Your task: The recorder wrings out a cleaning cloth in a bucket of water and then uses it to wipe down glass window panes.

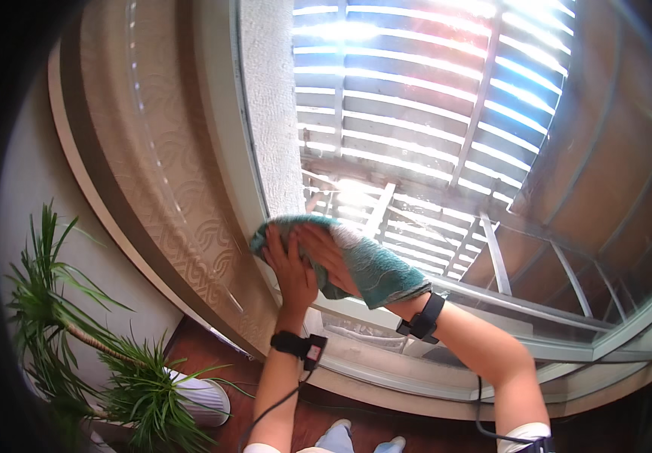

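Observation:
A teal-green cloth (385, 272) with pale patches lies against the glass window pane (416, 130) and its left frame (249, 136). My right hand (328, 252) is partly wrapped in it, with the cloth's folds reaching back to the wrist. Close beside it, my left hand (292, 274) holds the bunched left end of the cloth, its fingers laid along the fabric. Where the fingertips meet the cloth, the exact grip is partly hidden. Each wrist carries a black strap, and the left one bears a small box (314, 352) with a cable.
Left of the window hangs a patterned beige curtain or panel (190, 238). A leafy plant (127, 379) and a white ribbed pot (204, 399) stand at lower left on the reddish-brown floor (207, 351). Metal bars (495, 255) and slats lie beyond the glass. The sill (388, 382) curves below my arms.

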A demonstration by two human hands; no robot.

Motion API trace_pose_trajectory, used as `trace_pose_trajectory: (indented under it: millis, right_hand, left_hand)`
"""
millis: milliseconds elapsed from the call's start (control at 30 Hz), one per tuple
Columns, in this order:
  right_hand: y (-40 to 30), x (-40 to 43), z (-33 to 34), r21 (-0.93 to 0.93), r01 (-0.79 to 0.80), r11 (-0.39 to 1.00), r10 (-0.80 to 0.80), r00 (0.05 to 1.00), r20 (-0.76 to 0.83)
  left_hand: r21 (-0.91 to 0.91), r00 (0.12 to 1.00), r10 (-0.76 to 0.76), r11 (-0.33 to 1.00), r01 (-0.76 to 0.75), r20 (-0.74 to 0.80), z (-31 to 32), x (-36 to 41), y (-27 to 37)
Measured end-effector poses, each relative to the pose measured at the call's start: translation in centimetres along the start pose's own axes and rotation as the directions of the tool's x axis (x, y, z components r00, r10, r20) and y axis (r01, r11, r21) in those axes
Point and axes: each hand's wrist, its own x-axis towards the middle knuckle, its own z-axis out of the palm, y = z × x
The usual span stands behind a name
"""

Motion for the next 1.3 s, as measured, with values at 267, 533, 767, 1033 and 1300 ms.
trace_pose_trajectory:
  millis: [267,533,767,1033,1300]
  right_hand:
    - [2.5,-7.2,-0.4,-0.293,0.427,0.856,-0.4,0.904,0.15]
    - [7.4,-15.7,-3.7,-0.377,0.515,0.77,-0.472,0.857,0.208]
    - [12.9,-29.5,-6.8,-0.444,0.534,0.72,-0.426,0.845,0.324]
    - [17.8,-47.0,-11.5,-0.143,0.263,0.954,-0.166,0.861,0.48]
    - [14.6,-62.9,-10.4,-0.264,-0.385,0.885,0.448,0.858,0.251]
  left_hand:
    - [-0.378,0.931,-0.363,0.867,0.324,-0.034,3.6,-4.7,8.3]
    - [-0.12,0.973,-0.216,0.971,0.206,-0.076,8.0,-8.9,19.5]
    - [-0.215,0.967,-0.253,0.943,0.256,0.04,12.8,-12.4,34.2]
    - [-0.028,0.941,0.114,0.993,-0.111,0.319,18.2,-18.6,46.0]
    - [-0.184,0.675,0.666,0.742,-0.645,0.317,21.2,-18.6,53.4]
